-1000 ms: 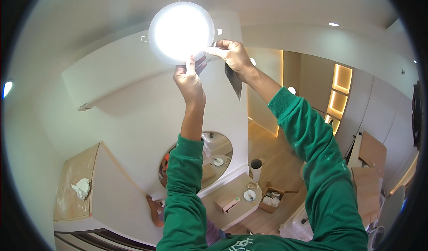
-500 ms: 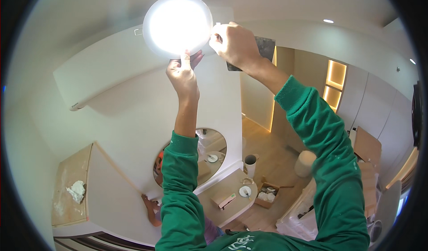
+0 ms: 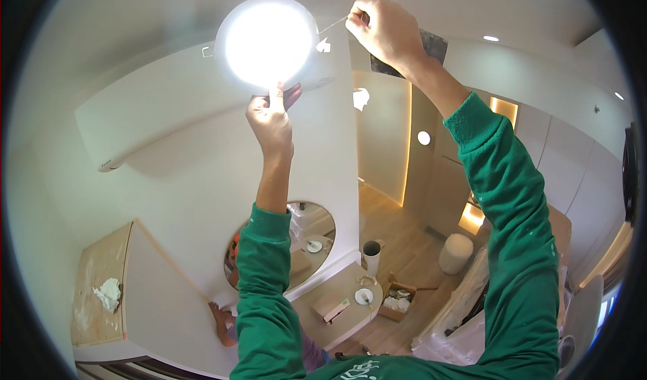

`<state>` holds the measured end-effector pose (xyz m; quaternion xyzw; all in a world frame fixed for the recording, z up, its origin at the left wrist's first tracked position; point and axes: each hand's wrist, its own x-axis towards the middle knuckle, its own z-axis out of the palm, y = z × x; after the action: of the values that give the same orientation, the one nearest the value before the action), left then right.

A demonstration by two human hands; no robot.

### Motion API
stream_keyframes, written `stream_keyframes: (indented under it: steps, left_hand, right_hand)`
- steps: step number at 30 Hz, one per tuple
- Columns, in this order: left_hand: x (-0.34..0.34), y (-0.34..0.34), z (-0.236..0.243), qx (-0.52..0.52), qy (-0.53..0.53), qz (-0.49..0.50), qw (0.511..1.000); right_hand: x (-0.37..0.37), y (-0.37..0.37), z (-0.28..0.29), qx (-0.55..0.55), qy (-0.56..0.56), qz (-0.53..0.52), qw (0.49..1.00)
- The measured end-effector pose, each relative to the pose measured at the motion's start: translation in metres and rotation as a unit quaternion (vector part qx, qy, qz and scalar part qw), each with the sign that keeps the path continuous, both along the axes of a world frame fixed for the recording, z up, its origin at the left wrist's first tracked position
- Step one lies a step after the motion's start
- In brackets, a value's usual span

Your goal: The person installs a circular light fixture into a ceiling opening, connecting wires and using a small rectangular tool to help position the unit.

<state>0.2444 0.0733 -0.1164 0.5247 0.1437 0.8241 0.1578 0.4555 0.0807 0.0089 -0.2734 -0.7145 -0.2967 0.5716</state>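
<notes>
A lit round panel light point(image 3: 268, 37) with a white rim hangs near the ceiling on a short dark cable. My left hand point(image 3: 273, 107) grips its lower edge, thumb on the front and fingers behind. My right hand point(image 3: 381, 33) is closed, up and right of the light, pinching a thin strand that runs to the light's right side. A dark flat square tool point(image 3: 431, 44) sticks out behind this hand, apparently held in it; its handle is hidden. A small wire clip point(image 3: 206, 51) sticks out from the light's left side.
Below are a white cabinet with a dusty board top point(image 3: 91, 292), a round mirror point(image 3: 310, 225), a low counter point(image 3: 313, 312), a cardboard box point(image 3: 397, 302), a cylindrical stool point(image 3: 455, 253) and wrapped items point(image 3: 438, 333). Another person's bare arm point(image 3: 222, 323) reaches in at lower left.
My right hand has moved up and right, away from the light's rim, drawing the thin strand out, and the dark tool has turned with it. My left hand still grips the light.
</notes>
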Motion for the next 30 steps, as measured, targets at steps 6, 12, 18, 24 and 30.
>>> stream_keyframes:
  steps: [6,12,18,24,30]
  left_hand:
    - [-0.005,0.009,0.0,0.013,-0.058,-0.079,0.995]
    - [-0.005,0.0,0.001,-0.034,-0.046,-0.198,0.978]
    - [0.003,0.004,0.003,-0.062,-0.087,-0.318,0.942]
    - [-0.005,0.011,0.001,-0.061,-0.09,-0.338,0.935]
    - [-0.003,0.013,-0.001,-0.04,-0.064,-0.332,0.94]
  right_hand:
    - [0.005,-0.009,0.013,-0.288,-0.012,0.24,0.927]
    - [0.001,-0.013,-0.051,-0.391,0.091,0.488,0.775]
    - [0.0,0.01,-0.095,-0.295,0.155,0.486,0.808]
    - [-0.036,-0.002,-0.073,-0.225,0.146,0.354,0.896]
    - [-0.047,-0.012,-0.061,-0.345,0.23,0.473,0.777]
